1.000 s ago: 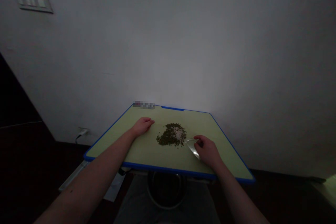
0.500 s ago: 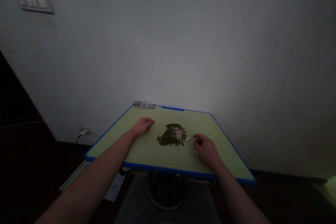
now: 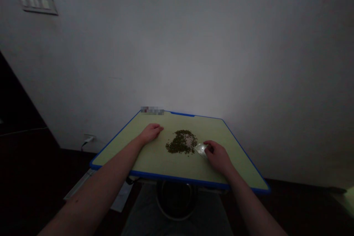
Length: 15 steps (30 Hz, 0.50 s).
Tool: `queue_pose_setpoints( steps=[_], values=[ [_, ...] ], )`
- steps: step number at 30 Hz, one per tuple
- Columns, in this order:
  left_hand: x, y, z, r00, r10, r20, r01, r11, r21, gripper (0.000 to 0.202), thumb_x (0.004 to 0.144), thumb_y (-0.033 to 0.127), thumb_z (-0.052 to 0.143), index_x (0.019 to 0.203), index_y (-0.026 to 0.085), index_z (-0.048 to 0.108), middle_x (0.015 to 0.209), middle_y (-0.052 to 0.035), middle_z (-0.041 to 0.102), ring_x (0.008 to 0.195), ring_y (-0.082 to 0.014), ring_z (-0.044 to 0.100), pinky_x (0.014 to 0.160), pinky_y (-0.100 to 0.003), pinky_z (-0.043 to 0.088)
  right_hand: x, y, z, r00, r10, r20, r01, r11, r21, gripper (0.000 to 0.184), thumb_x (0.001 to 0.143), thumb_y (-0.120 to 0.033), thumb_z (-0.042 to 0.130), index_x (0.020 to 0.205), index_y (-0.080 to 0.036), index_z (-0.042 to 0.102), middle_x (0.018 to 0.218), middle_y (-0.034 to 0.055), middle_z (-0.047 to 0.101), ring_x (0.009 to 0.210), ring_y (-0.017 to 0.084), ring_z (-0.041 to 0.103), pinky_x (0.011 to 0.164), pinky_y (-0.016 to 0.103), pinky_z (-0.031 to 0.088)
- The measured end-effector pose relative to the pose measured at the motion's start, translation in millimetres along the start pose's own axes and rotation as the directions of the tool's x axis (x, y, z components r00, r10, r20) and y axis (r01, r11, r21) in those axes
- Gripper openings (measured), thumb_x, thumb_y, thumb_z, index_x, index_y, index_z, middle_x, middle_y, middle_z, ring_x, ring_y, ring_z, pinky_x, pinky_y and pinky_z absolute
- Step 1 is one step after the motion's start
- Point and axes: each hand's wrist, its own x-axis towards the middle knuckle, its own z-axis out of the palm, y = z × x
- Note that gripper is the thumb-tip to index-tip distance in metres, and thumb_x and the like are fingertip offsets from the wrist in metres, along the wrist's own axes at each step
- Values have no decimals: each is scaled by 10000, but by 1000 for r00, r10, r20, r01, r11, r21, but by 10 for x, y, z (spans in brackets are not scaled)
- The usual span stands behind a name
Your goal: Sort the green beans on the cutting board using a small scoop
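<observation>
A loose heap of small dark green-brown grains, like beans (image 3: pixel 178 143), lies on the pale board (image 3: pixel 160 164) with the blue edge. A patch of pale whitish grains (image 3: pixel 190 141) sits in its right part. My right hand (image 3: pixel 218 155) pinches a small, shiny, see-through shallow piece (image 3: pixel 201 149), like a little dish or plastic packet; its exact kind is unclear. The piece is tilted at the right edge of the heap, its bright face showing. To the left of the heap my left hand (image 3: pixel 151 133) rests on the board, fingers curled together, with nothing visible in them.
Below the board's near edge, a dark round pot or bowl (image 3: pixel 177 218) stands at my lap. A grey wall (image 3: pixel 182 44) rises behind the board. At lower left are a plug in a socket (image 3: pixel 89 139) and white papers (image 3: pixel 121 197).
The shiny piece in my right hand has turned, from a thin edge to a broad bright face. My left hand and the heap look the same.
</observation>
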Motion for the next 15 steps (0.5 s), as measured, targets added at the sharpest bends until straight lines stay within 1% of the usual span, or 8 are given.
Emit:
queue_pose_setpoints(
  steps=[6,11,15],
  values=[
    [29,-55,14,1000,-8,14,9,999,-37,366,686,484,443,496,172,423,380,54,365,368,-80,320,406,-232,250,-2,-18,19,999,-4,37,4,1000,11,309,695,-219,439,969,-182,579,728,18,603,645,128,529,624,241,380],
    [57,-109,15,1000,23,5,-23,1000,-11,381,691,493,437,488,170,426,384,46,390,373,-80,335,420,-232,267,-45,-34,-14,998,10,60,-11,1000,8,300,687,-207,435,946,-175,583,658,3,587,591,122,514,576,230,372],
    [56,-97,19,1000,10,0,-10,1000,-6,380,690,497,433,494,171,427,378,48,384,366,-79,331,411,-228,259,-56,-58,-19,999,-5,53,5,1000,5,299,693,-212,436,954,-181,579,679,8,591,599,120,513,585,229,371]
  ],
)
